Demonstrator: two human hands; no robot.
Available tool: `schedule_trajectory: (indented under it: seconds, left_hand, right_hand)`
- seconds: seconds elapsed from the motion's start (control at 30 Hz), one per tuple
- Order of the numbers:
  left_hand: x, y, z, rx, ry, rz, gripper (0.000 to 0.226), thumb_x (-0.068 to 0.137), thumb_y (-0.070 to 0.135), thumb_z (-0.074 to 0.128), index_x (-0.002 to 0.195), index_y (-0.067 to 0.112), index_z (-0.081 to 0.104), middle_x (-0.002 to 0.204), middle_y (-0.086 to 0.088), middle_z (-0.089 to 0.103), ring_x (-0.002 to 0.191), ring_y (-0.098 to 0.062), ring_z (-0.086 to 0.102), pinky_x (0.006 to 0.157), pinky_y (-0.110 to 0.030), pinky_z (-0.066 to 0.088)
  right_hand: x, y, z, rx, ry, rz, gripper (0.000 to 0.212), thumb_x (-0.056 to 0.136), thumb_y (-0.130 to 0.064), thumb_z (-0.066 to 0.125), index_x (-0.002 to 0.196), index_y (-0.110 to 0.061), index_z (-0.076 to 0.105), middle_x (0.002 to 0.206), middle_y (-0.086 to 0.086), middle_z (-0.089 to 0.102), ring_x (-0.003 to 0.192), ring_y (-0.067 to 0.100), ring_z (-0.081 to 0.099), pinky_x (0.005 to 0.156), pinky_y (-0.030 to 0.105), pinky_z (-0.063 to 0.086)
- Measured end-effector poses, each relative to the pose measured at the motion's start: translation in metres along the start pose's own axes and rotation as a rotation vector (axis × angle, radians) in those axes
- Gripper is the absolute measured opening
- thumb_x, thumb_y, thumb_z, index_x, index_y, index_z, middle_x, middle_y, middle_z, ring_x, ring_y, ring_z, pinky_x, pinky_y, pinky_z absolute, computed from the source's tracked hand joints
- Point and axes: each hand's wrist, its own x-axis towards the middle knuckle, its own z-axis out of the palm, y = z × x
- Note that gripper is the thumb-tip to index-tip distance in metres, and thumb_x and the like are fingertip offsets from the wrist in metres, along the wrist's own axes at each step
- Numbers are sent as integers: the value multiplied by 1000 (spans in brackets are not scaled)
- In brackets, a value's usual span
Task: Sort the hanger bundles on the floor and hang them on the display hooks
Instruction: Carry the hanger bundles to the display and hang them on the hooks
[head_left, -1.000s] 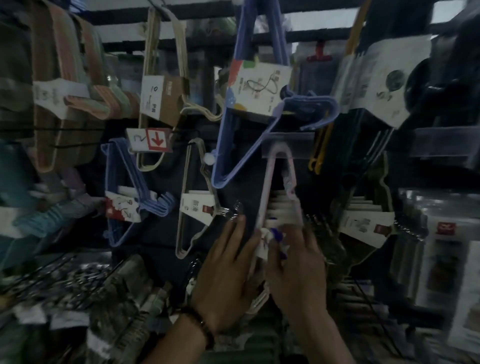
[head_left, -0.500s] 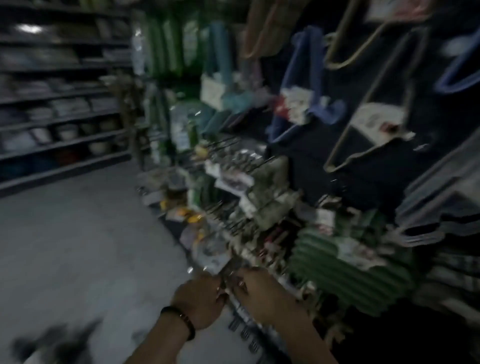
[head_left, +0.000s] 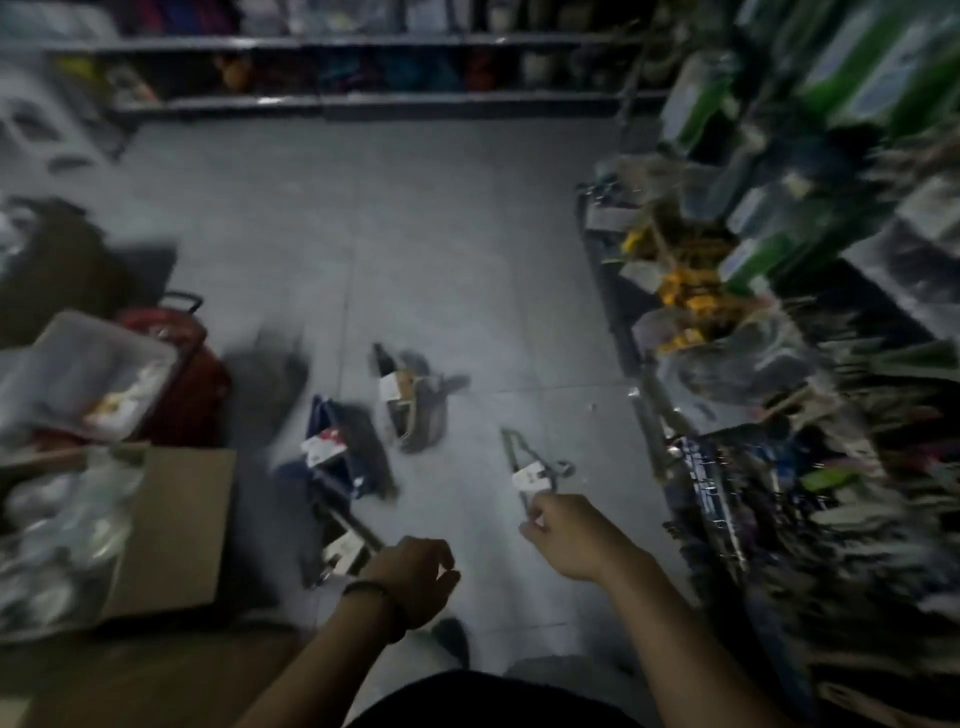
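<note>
Several hanger bundles lie on the grey floor (head_left: 467, 260). A dark blue bundle (head_left: 358, 457) carries a red and white label. A grey bundle (head_left: 421, 410) with a tan label lies behind it. A dark bundle (head_left: 337, 551) lies nearest my left hand. To the right is a thin grey hanger bundle (head_left: 530, 467) with a white label. My right hand (head_left: 571, 535) has curled fingers at this bundle's near end; blur hides whether they grip it. My left hand (head_left: 415, 577), with a dark wristband, hovers loosely open and holds nothing.
A display rack (head_left: 753, 364) packed with hanging goods runs along the right. A cardboard box (head_left: 176, 525), a clear plastic tub (head_left: 88, 364) and a red cart (head_left: 182, 374) stand at the left. Shelves (head_left: 363, 98) line the far wall.
My view has swung from the hanger display down and left to the floor. Both hands have left the hung pink bundle and dropped toward the bundles on the floor.
</note>
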Motion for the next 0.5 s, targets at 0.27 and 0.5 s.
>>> schedule_trajectory:
  seconds: [0.27, 0.5]
  left_hand:
    - [11, -96, 8, -270, 6, -253, 31, 99, 49, 52, 120, 33, 67, 123, 0, 71, 109, -20, 68, 96, -36, 55]
    - [65, -177, 56, -547, 1, -507, 24, 104, 39, 49, 117, 31, 67, 109, 7, 73, 94, -13, 68, 82, -29, 55]
  right_hand:
    - [101, -69, 54, -160, -272, -70, 31, 103, -45, 52, 112, -17, 63, 111, 6, 67, 95, 21, 64, 76, 32, 52]
    - [252, -92, 128, -273, -455, -136, 27, 103, -42, 53, 99, -17, 63, 99, 2, 68, 90, 21, 64, 84, 37, 55]
